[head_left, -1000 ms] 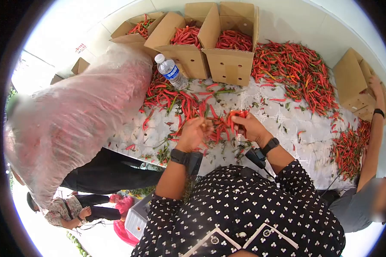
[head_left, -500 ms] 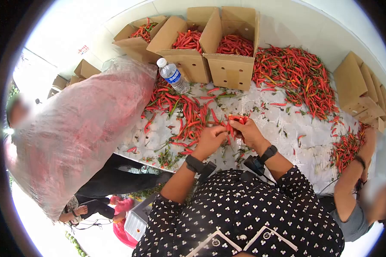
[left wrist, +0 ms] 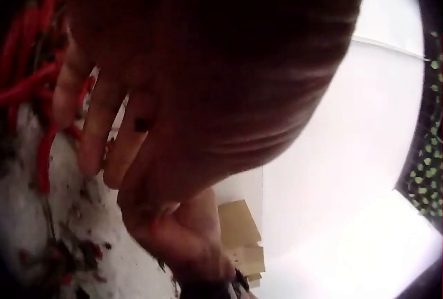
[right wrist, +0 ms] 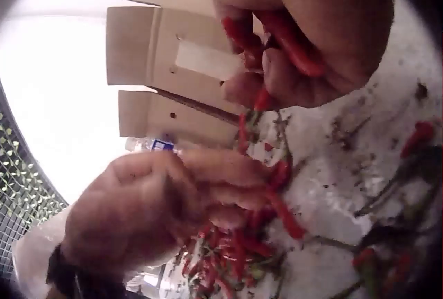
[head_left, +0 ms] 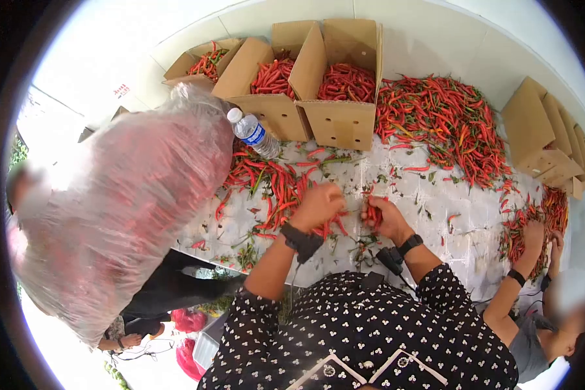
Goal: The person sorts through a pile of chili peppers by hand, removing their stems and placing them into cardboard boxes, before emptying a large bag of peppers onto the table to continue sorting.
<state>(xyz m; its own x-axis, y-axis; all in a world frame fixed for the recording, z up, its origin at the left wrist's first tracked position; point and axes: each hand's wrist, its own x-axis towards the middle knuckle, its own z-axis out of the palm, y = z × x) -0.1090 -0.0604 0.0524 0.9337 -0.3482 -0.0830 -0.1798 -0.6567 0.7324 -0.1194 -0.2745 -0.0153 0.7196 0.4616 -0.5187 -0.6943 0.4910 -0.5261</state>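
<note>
My right hand (head_left: 389, 220) holds a few red chilies (head_left: 372, 213) in its curled fingers, above the pale table cover. In the right wrist view that hand (right wrist: 311, 42) grips red chilies (right wrist: 294, 46) against the palm. My left hand (head_left: 320, 207) is a short way to the left of it, over a loose heap of red chilies (head_left: 283, 185). The left wrist view shows the left hand's (left wrist: 201, 84) fingers hanging loosely, with a small dark bit on one finger; no chili shows in its grasp. Green stems lie scattered below.
Cardboard boxes (head_left: 338, 120) of red chilies and a water bottle (head_left: 253, 133) stand at the back. Another pile (head_left: 442, 123) lies right of them, with more boxes (head_left: 533, 130) beyond. A large filled plastic bag (head_left: 143, 188) bulges at left. A person (head_left: 533, 325) works at right.
My left hand has come away from the chilies in my right hand, up and slightly left. The person at right has moved both hands to the nearby chili pile.
</note>
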